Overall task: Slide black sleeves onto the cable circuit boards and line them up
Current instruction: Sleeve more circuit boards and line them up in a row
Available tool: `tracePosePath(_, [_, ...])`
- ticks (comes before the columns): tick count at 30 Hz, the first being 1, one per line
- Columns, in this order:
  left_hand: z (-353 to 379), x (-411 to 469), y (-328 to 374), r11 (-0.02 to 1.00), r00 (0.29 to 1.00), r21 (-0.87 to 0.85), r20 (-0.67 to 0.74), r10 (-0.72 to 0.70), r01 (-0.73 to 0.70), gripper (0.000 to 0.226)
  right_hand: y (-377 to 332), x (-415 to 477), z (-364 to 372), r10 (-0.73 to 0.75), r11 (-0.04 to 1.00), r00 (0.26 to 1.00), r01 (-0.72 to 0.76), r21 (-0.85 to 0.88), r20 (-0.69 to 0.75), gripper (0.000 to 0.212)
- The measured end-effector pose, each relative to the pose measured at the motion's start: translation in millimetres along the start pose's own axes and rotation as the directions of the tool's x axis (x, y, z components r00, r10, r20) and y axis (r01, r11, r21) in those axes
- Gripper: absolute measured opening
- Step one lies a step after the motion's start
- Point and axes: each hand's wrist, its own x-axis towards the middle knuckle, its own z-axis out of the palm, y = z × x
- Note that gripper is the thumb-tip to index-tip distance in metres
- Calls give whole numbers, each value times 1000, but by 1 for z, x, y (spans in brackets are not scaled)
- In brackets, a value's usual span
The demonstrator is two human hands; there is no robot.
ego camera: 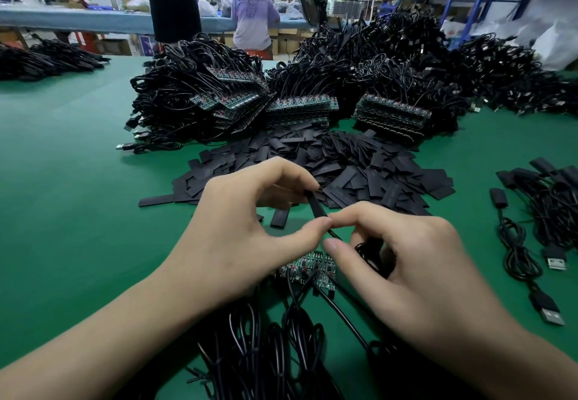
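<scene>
Pinched one black sleeve (pixel 316 208) between thumb and index of left hand (pixel 250 230), tilted, clear of the mat. Gripped coiled black cable (pixel 370 254) in right hand (pixel 413 262), fingers curled round it, index tip meeting left thumb at sleeve's lower end. Found circuit boards (pixel 308 269) lying just under both hands on green mat (pixel 62 180). Loose sleeve pile (pixel 328 165) just beyond; USB plugs (pixel 556 262) at right. Couldn't read purple shirt (pixel 253 8) print, too blurred.
</scene>
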Motion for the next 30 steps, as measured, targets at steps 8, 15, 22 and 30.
tracePosePath(8, [-4,2,-9,997,996,47,64,-60,57,43,9,11,-22,125,991,991,-126,-36,-48,16])
tracePosePath(15, [-23,8,-22,936,956,351,274,-100,-2,25,122,23,-84,366,718,894,-449,-532,-259,38])
tracePosePath(22, [-30,6,-20,905,865,418,480,-145,-79,65,162,19,-105,467,635,850,-515,-577,-245,61])
tracePosePath(30, [-24,5,-19,968,864,252,487,-129,3,41,29,29,-17,204,979,951,-205,-19,233,24])
